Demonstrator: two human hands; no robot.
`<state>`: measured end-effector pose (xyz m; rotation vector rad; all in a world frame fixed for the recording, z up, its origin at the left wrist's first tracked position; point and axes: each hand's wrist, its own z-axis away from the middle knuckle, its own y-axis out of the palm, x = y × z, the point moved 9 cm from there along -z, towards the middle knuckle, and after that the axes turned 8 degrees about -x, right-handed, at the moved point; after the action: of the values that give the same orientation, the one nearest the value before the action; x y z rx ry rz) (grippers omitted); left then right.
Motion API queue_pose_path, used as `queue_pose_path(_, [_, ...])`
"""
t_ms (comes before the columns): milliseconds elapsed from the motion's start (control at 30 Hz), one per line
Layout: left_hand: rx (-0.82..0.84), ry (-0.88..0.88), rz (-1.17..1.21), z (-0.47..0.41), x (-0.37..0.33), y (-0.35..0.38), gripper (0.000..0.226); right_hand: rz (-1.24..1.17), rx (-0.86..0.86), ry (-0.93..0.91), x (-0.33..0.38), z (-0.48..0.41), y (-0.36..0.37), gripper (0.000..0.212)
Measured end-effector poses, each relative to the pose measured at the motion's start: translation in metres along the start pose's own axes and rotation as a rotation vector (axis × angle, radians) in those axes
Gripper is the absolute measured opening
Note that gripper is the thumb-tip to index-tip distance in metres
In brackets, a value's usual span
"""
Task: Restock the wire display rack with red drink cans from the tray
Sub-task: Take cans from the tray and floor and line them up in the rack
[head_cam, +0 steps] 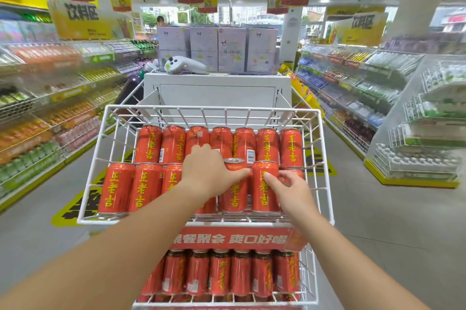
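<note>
The white wire display rack [325, 158] stands right in front of me. Its top basket holds two rows of red drink cans [148, 144] with yellow lettering. My left hand [205, 171] lies over a front-row can, fingers curled down behind it, with the thumb stretched against a neighbouring can [233, 198] that has a silver top. My right hand [290, 189] holds the can beside it [263, 192], thumb on its front and fingers curled round its right side. No tray is in view.
A lower tier [227, 273] holds another row of red cans under a red banner [232, 237]. Behind the rack a white stand [216, 92] carries pale boxes [216, 48] and a white controller [184, 64]. Stocked shelves [45, 117] line both sides of the aisle.
</note>
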<state>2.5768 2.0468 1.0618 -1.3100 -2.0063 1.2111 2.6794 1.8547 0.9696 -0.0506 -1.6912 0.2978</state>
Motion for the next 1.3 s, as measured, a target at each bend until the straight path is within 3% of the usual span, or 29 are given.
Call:
queue_pose_path(100, [0.032, 0.017, -0.068, -0.002, -0.007, 0.008, 0.102, 0.032, 0.023, -0.004, 0.001, 0.002, 0.004, 0.087])
queue_pose_path(233, [0.052, 0.045, -0.087, -0.004, -0.006, 0.014, 0.088, 0.061, 0.029, -0.006, -0.003, 0.001, 0.006, 0.068])
queue_pose_path(433, [0.105, 0.049, -0.062, -0.005, -0.005, 0.019, 0.087, 0.074, 0.041, -0.011, -0.008, -0.004, 0.011, 0.064])
queue_pose_path(633, [0.048, 0.074, -0.059, 0.001, -0.004, 0.019, 0.086, 0.17, 0.065, -0.049, -0.004, -0.001, 0.013, 0.069])
queue_pose_path(767, [0.022, 0.098, -0.055, 0.005, -0.005, 0.016, 0.088, 0.262, 0.042, -0.092, 0.0, -0.001, 0.01, 0.061])
queue_pose_path(833, [0.009, 0.088, 0.009, 0.008, -0.001, 0.01, 0.087, 0.32, 0.046, -0.097, 0.005, 0.002, 0.007, 0.072])
queue_pose_path(933, [-0.037, 0.124, 0.027, 0.015, 0.01, -0.004, 0.083, 0.465, 0.035, -0.186, 0.022, 0.005, -0.001, 0.088])
queue_pose_path(1167, [0.01, 0.261, -0.151, 0.051, 0.039, -0.022, 0.102, 0.888, 0.016, -0.544, 0.067, 0.041, 0.006, 0.09])
queue_pose_path(1300, [0.065, 0.291, -0.182, 0.077, 0.062, -0.022, 0.106, 1.063, 0.04, -0.649, 0.071, 0.074, 0.024, 0.097])
